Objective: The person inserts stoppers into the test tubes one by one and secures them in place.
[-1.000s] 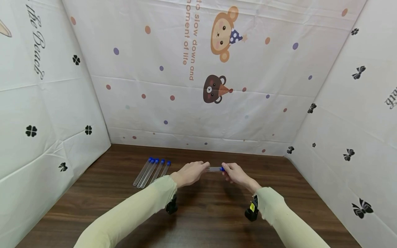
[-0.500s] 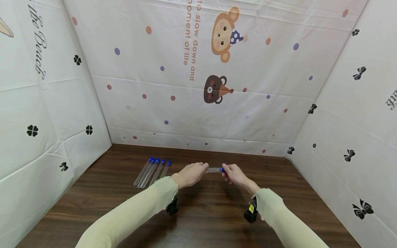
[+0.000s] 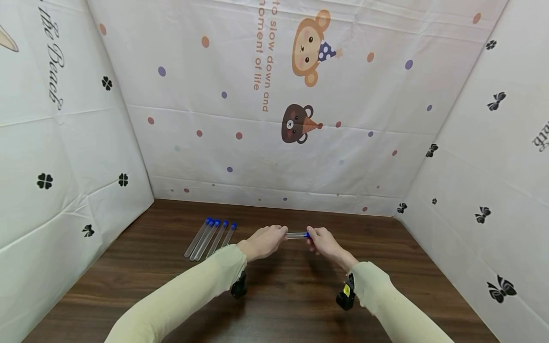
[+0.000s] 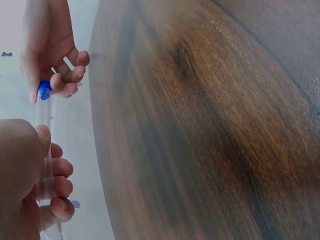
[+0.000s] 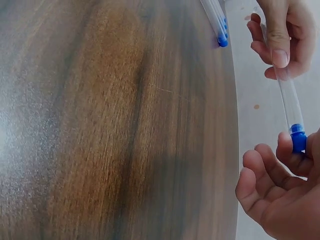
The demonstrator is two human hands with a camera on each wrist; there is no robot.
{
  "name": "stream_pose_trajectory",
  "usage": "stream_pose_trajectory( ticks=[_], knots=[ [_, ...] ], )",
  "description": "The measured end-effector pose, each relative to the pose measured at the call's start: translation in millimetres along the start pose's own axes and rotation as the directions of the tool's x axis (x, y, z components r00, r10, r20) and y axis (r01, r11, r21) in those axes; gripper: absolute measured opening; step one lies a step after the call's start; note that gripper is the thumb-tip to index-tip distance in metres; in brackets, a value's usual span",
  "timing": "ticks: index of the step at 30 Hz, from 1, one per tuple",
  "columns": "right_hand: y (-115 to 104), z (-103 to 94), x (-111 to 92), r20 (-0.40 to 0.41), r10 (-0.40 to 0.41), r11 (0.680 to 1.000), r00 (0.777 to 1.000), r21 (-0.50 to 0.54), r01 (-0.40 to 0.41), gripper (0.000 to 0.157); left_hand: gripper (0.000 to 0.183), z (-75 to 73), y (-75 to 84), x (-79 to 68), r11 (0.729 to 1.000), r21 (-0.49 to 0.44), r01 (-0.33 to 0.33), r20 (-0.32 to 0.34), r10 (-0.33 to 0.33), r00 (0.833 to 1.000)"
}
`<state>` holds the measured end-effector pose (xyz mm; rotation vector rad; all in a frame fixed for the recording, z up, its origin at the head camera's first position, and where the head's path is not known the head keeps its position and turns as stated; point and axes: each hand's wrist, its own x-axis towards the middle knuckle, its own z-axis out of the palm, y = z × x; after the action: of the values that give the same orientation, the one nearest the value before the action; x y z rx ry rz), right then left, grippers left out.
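A clear test tube [image 3: 296,235] with a blue cap [image 3: 307,235] is held sideways above the table, between both hands. My left hand [image 3: 267,239] grips the tube's body; in the left wrist view its fingers [image 4: 62,186] curl round the clear tube [image 4: 45,180]. The cap end is pinched by my right hand [image 3: 327,244] between thumb and forefinger. In the right wrist view the blue cap [image 5: 298,140] sits on the tube's mouth, and the other fingers of that hand are loosely bent away from it.
Several capped test tubes [image 3: 205,239] lie side by side on the dark wooden table [image 3: 291,305] at the left, caps toward the back. My left sleeve [image 3: 188,286] passes close in front of them. A patterned white cloth [image 3: 193,157] hangs behind the table and at both sides.
Both hands keep their hold on the tube and have hardly moved. My right wrist has shifted very slightly down and to the left.
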<state>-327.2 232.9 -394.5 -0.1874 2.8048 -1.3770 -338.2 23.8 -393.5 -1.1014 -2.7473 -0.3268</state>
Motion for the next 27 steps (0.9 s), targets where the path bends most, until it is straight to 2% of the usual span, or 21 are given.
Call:
stream_pose_trajectory(
  ticks=[9,15,27],
  knots=[
    [-4.9,3.0,-2.4,-0.036,0.003,1.000,0.999,0.011,-0.002,0.050,0.013,1.7,1.8,1.4,1.000,0.005,-0.002,-0.026,0.002,1.000],
    [-7.7,5.3,-0.1,-0.056,-0.009,1.000,0.998,0.010,0.010,0.051,0.006,1.0,1.6,1.1,1.000,0.013,0.006,-0.046,-0.006,0.999],
    [-14.5,11.8,-0.1,-0.129,-0.005,1.000,0.992,-0.022,0.002,0.053,0.015,0.1,5.2,-0.9,0.997,0.059,0.045,-0.078,-0.041,0.996]
  ],
)
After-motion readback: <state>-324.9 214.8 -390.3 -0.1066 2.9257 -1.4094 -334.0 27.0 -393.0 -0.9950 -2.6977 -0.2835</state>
